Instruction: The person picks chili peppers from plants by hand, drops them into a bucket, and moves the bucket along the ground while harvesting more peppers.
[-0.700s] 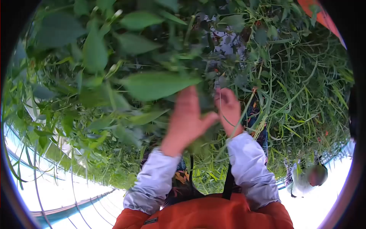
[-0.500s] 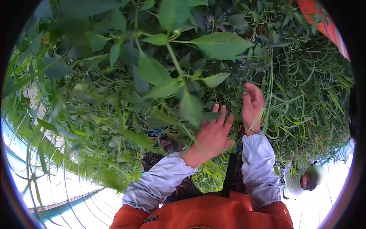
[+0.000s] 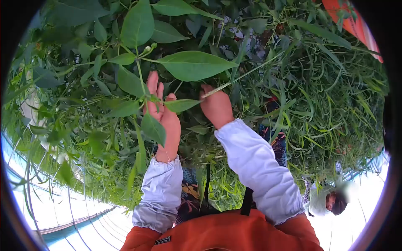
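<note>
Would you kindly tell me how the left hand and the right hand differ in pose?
The left hand is open, fingers stretched out; the right hand has its fingers curled in. Leaves partly cover the left hand, while a stem crosses the right hand. Both are bare.

The leafy stem is thin and green, running roughly upright in front of the left hand, whose fingers show between and beside its leaves. Its smooth, pointed leaves are fully spread; the broadest leaf stretches right from the stem's upper part. A small pale bud sits at the fork where the upper leaves branch. Right of the leafy stem, a pale, slender stalk slants up and away across the curled right hand; whether the fingers grip it cannot be told.
</note>
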Demonstrator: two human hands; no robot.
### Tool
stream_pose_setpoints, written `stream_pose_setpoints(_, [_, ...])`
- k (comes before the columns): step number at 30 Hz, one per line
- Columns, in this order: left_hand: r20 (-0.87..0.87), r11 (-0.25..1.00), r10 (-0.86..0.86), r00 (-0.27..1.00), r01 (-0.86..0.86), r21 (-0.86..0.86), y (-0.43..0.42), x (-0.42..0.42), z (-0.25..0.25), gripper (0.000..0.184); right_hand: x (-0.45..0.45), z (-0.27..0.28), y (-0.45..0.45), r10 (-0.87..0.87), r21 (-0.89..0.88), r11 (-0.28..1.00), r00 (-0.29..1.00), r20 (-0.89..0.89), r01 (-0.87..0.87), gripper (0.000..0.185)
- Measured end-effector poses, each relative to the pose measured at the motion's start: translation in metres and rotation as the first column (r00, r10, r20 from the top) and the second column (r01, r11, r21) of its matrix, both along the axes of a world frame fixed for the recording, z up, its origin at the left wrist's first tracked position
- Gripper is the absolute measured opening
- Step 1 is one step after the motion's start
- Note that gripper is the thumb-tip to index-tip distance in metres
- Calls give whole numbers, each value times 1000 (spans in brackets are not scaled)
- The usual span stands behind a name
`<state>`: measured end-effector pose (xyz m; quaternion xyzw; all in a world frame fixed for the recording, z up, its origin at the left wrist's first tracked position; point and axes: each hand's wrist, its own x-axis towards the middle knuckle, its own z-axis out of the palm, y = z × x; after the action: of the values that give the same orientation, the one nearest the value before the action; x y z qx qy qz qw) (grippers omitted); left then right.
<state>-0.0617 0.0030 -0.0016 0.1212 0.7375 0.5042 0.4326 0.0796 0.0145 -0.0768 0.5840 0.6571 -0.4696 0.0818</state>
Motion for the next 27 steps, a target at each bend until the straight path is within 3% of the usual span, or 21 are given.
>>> stream_pose_setpoints(2, [-153,995,-103,983,102,-15,4,2,4,51,-14,-8,-8,55,104,992,991,125,-68,26])
stream_pose_setpoints(4, [31,998,46,998,-45,-34,-2,0,1,48,-25,-19,-11,84,231,966,985,150,-117,26])
stream_pose_setpoints(6, [92,993,101,991,-95,-63,-3,-4,1,45,-28,-46,-18,130,354,921,985,111,-161,24])
stream_pose_setpoints(8, [41,995,57,998,-54,-89,0,-4,2,43,-23,-64,-22,171,528,831,984,55,-174,21])
stream_pose_setpoints(9, [15,994,37,999,-35,-105,1,-4,3,42,-33,-64,-23,-19,310,950,986,167,-34,16])
stream_pose_setpoints(12, [-51,989,-13,999,6,-146,2,-5,1,39,-27,-67,-24,382,156,882,868,317,-445,11])
stream_pose_setpoints(13, [-64,989,-31,997,21,-146,0,-9,-3,38,-24,-61,-25,518,56,832,809,278,-552,7])
stream_pose_setpoints(16, [-24,988,-8,1000,5,-153,0,-17,2,36,-20,-32,-16,645,412,617,731,223,-670,8])
stream_pose_setpoints(17, [1,989,27,1000,-27,-144,-2,-19,4,35,-16,-20,-5,577,432,757,812,-88,-491,11])
stream_pose_setpoints(20, [78,985,157,984,-151,-78,-4,-28,0,32,6,12,3,304,211,947,888,-345,-242,16])
stream_pose_setpoints(22, [50,990,137,989,-134,-52,-10,-28,-10,27,29,14,0,-48,-117,993,907,-419,-1,18])
stream_pose_setpoints(24, [-1,994,46,999,-46,-96,-7,-26,-9,25,49,10,-3,-424,-447,870,780,-461,209,17])
stream_pose_setpoints(25, [55,991,73,996,-67,-114,-5,-24,-8,25,60,14,2,-590,-765,575,795,-142,290,20])
stream_pose_setpoints(27, [159,983,130,979,-105,-153,-2,-20,-6,25,66,12,2,-622,-806,535,763,-173,253,23])
